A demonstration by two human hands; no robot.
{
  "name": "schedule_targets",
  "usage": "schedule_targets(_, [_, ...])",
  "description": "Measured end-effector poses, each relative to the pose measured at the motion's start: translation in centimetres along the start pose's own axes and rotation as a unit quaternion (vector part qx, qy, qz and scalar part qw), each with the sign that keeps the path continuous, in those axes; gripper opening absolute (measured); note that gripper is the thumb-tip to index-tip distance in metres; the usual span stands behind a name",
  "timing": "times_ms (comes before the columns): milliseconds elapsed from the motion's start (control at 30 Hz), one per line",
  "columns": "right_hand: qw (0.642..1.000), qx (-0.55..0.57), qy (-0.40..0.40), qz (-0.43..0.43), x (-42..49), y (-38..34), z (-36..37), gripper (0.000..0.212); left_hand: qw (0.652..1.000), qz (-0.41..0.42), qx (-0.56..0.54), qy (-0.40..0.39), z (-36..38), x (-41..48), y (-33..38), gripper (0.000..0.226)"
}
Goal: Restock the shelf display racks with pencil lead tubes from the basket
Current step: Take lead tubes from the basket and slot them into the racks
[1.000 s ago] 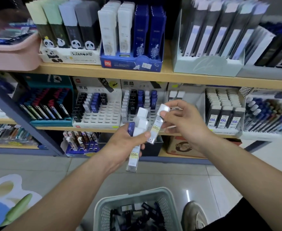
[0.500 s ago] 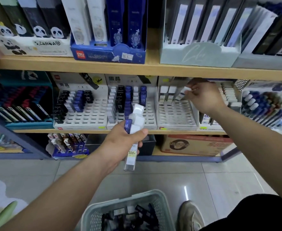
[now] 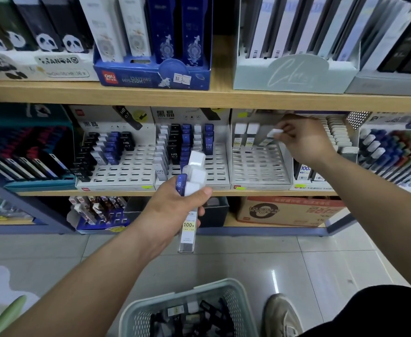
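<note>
Head view: a placing step looks to be in hand. The right hand (image 3: 304,139) has its grip pinching a white-capped lead tube (image 3: 273,133), tilted, at the back row of the white slotted rack (image 3: 260,171), beside two seated tubes (image 3: 244,137). Next it likely needs righting over a free slot and pressing down. The left hand (image 3: 175,212) grips a bundle of spare tubes (image 3: 193,176), which are clear-bodied; more lie in the basket (image 3: 236,287).

White-capped tube (image 3: 271,136), tilted over rack (image 3: 260,166) slots

Right hand (image 3: 306,142), tube (image 3: 273,134) in fingers (image 3: 289,130), at white rack (image 3: 260,172).
</note>
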State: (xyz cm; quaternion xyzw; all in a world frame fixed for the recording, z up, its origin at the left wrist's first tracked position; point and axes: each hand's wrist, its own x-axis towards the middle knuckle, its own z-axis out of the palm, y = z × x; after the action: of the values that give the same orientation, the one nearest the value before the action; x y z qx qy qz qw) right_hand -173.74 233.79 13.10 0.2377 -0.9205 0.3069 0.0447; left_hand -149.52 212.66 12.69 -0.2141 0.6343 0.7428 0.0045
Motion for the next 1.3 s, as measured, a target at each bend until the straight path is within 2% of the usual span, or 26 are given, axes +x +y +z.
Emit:
schedule_targets(167, [0.995,-0.071,0.040,-0.065,0.1,-0.2,0.7,0.020,1.000,-0.004,-0.002,0.001,0.2,-0.1,-0.1,0.012])
schedule_targets(300, [0.990,-0.109,0.071,-0.059,0.6,-0.2,1.3,0.021,1.000,-0.002,0.000,0.000,0.5,-0.3,-0.2,0.010])
schedule_targets(467, [0.987,-0.131,0.054,-0.078,0.6,-0.2,1.8,0.026,1.000,-0.003,0.005,0.004,0.1,-0.3,-0.3,0.011])
schedule_targets(600, [0.983,-0.167,-0.003,-0.082,0.3,-0.6,1.7,0.035,1.000,-0.001,0.003,0.002,-0.3,-0.3,-0.3,0.014])
schedule_targets(700, [0.984,-0.162,0.016,-0.072,-0.7,-2.0,1.2,0.036,1.000,0.003,-0.004,0.003,-0.7,-0.6,0.0,0.015])
schedule_targets(767, [0.992,-0.095,0.024,-0.082,-2.5,-4.3,1.0,0.030,1.000,0.003,-0.002,0.007,-1.1,-0.9,0.4,0.014])
schedule_targets(833, [0.995,0.071,-0.051,-0.046,-4.9,-7.7,0.8,0.010,1.000,0.003,0.006,0.006,-1.5,-1.3,0.7,0.015])
schedule_targets(900, [0.961,0.224,-0.162,-0.002,-7.4,-11.3,0.7,0.006,1.000,0.005,0.008,-0.003,-1.8,-1.8,1.1,0.016])
schedule_targets(967, [0.938,0.272,-0.215,0.004,-9.1,-13.6,0.9,0.004,1.000,0.007,-0.002,-0.012,-1.8,-2.4,1.3,0.019])
schedule_targets(1100, [0.939,0.291,-0.178,0.037,-11.1,-16.1,1.7,0.012,0.999,0.023,-0.009,-0.044,-1.5,-3.8,1.7,0.019])
schedule_targets(1233, [0.910,0.366,-0.160,0.108,-12.0,-17.6,1.4,0.024,0.998,0.031,-0.013,-0.058,-1.4,-4.8,1.9,0.017])
schedule_targets(1300, [0.902,0.383,-0.152,0.125,-11.9,-18.0,1.1,0.023,0.997,0.027,-0.007,-0.069,-1.6,-5.2,2.0,0.017])
